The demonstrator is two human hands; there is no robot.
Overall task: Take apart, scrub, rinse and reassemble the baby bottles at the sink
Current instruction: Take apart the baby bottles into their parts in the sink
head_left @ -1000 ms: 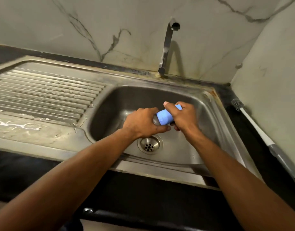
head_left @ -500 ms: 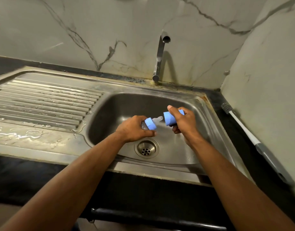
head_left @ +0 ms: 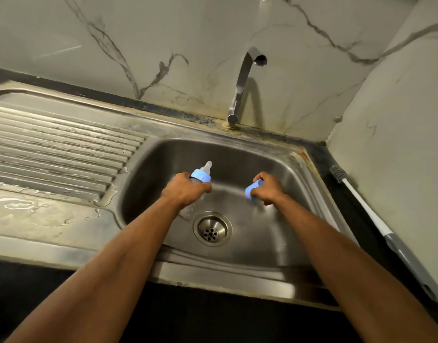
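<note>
Over the steel sink basin [head_left: 274,169], my left hand [head_left: 185,190] grips a clear baby bottle [head_left: 200,175] with a blue collar and a pale teat that points up and away from me. Most of the bottle's body is hidden under my fingers. My right hand [head_left: 266,189] is closed around the blue bottle cap [head_left: 251,190], held apart from the bottle at the right side of the basin. Both hands hover above the drain [head_left: 212,229].
A curved tap [head_left: 242,85] stands behind the basin, with no water running. A wet ribbed draining board [head_left: 57,147] lies to the left. A long bottle brush [head_left: 361,206] with a white and grey handle rests on the dark counter against the right wall.
My right hand pulled the blue cap off the bottle and moved right with it. My left hand turned the bottle so the bare teat points upward.
</note>
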